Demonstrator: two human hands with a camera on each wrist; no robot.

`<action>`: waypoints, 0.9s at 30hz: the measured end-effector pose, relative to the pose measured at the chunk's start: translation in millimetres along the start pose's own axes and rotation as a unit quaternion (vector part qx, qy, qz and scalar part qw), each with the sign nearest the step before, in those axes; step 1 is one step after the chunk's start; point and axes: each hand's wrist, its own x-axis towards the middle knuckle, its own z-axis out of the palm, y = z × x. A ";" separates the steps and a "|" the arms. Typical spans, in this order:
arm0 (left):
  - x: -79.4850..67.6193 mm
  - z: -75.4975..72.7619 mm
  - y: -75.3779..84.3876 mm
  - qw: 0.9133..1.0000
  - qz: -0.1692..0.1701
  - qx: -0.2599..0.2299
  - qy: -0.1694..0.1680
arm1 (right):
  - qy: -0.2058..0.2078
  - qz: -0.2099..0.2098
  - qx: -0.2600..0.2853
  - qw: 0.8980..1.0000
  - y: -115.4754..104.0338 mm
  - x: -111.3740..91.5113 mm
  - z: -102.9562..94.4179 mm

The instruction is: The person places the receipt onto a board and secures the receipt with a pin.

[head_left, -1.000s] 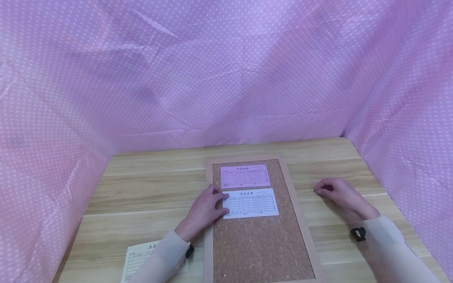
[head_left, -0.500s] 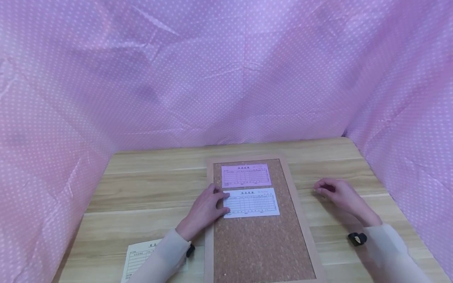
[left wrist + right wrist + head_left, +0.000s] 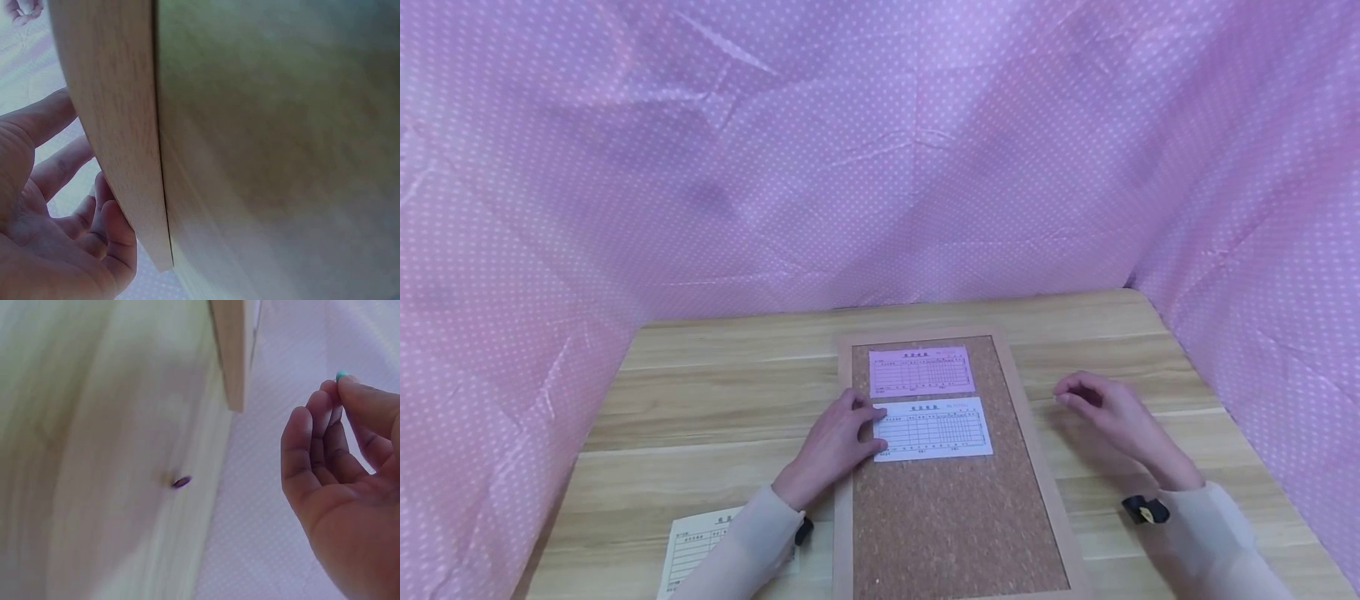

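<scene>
Right hand [image 3: 1116,417], right of the corkboard [image 3: 955,525], is pinching a small teal piece [image 3: 341,374]; white ruled form [image 3: 932,429] is lying leftward, long axis crosswise; loosely spread left hand [image 3: 829,442] is touching its left edge.

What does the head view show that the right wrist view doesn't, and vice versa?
Head only: the left hand touching a white slip, a pink slip beyond it and a pale slip at lower left.
Right wrist only, plainly: a tiny green thing pinched in the right hand and a small blurred dark thing.
Both: that hand, the wooden frame, the table and the dotted cloth.
</scene>
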 end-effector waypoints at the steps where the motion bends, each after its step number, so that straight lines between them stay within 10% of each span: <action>1: 0.0 -0.1 0.1 1.000 -0.001 0.000 0.000 | 0.001 -0.001 0.003 1.000 -2.7 0.7 0.8; 27: -0.7 -0.2 0.5 1.000 -0.003 -0.001 -0.001 | -0.018 0.001 0.077 0.997 -48.3 16.7 22.6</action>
